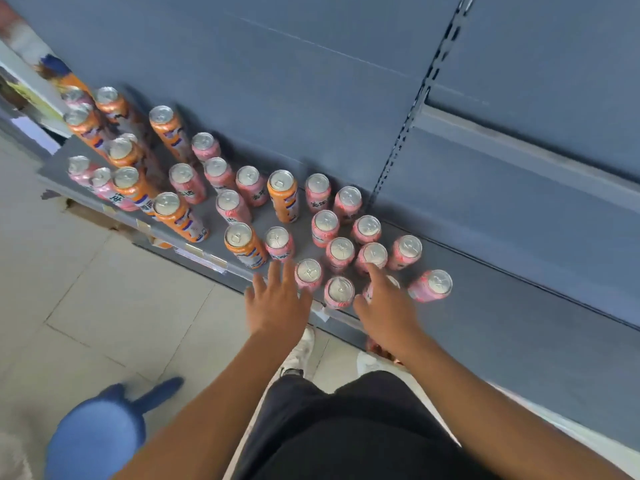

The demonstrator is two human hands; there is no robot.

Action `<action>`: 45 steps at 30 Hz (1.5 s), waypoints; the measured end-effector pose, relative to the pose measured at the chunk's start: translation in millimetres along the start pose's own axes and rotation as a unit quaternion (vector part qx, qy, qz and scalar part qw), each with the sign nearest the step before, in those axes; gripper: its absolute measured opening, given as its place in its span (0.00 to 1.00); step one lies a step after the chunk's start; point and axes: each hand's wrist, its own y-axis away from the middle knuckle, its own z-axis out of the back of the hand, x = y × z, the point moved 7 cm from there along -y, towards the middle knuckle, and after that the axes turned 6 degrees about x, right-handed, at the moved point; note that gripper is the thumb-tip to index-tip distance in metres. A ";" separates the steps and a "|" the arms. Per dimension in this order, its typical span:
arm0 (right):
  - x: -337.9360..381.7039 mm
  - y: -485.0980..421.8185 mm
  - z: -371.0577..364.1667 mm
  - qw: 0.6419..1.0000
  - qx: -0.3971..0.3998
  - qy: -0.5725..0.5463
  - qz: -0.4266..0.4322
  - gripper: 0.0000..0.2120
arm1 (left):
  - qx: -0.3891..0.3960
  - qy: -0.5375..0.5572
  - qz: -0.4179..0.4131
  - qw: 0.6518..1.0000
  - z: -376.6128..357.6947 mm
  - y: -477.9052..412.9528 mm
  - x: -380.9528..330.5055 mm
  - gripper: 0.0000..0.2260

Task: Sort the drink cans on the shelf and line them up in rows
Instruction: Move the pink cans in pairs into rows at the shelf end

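Fingers (275, 275) of left hand (278, 303) spread, holding nothing; right hand (386, 308) covers pink can (394, 280) on shelf (485, 292), grip unclear.

Shop: slotted shelving (519, 341), stocked cans (282, 195).

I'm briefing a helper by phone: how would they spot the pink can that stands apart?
Find the grey shelf and follow the cans to their right end. Past the right hand, the pink can is the last one, set apart from the cluster.
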 end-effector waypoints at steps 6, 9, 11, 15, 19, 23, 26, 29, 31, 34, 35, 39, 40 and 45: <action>-3.8 -4.0 -54.4 0.988 0.027 -0.088 -0.123 0.31 | 0.066 0.015 -0.067 0.995 -11.8 -58.2 18.1 0.31; -9.9 -9.0 -80.4 0.974 0.039 -0.130 -0.180 0.33 | 0.115 0.059 -0.071 0.989 -26.9 -80.7 22.7 0.35; -13.5 -14.6 -95.1 0.963 0.044 -0.163 -0.211 0.36 | 0.145 0.091 -0.061 0.983 -42.0 -93.1 27.5 0.37; -21.0 -34.9 -109.3 0.939 0.034 -0.239 -0.245 0.33 | 0.169 0.238 -0.085 0.953 -65.3 -107.9 30.8 0.28; -30.0 -55.5 -115.4 0.929 0.004 -0.287 -0.233 0.27 | 0.197 0.301 -0.106 0.927 -84.1 -119.8 35.4 0.26; -33.9 -62.1 -121.5 0.921 -0.019 -0.328 -0.211 0.29 | 0.198 0.295 -0.108 0.929 -97.9 -134.6 32.0 0.32; -32.5 -63.0 -122.6 0.914 -0.048 -0.353 -0.195 0.28 | 0.192 0.295 -0.110 0.929 -101.5 -141.4 28.0 0.32; -31.6 -61.6 -123.2 0.902 -0.069 -0.381 -0.194 0.27 | 0.184 0.298 -0.115 0.929 -101.0 -142.5 26.9 0.32; -29.9 -59.1 -120.8 0.891 -0.074 -0.403 -0.194 0.27 | 0.184 0.307 -0.121 0.926 -98.2 -141.0 24.8 0.31; -27.8 -48.6 -113.2 0.874 -0.078 -0.437 -0.198 0.27 | 0.203 0.334 -0.118 0.913 -90.4 -131.6 21.6 0.32; -26.9 -44.0 -108.8 0.868 -0.079 -0.449 -0.197 0.27 | 0.214 0.358 -0.110 0.902 -85.9 -127.4 20.1 0.32; -19.4 -23.1 -80.8 0.852 -0.068 -0.489 -0.176 0.25 | 0.235 0.463 -0.072 0.851 -55.4 -106.3 12.0 0.37; -18.3 -16.7 -71.6 0.842 -0.074 -0.504 -0.175 0.25 | 0.237 0.484 -0.061 0.840 -44.7 -100.2 9.3 0.37; -9.3 11.4 -25.1 0.796 -0.124 -0.568 -0.169 0.29 | 0.289 0.597 -0.068 0.745 -0.9 -79.8 -6.3 0.38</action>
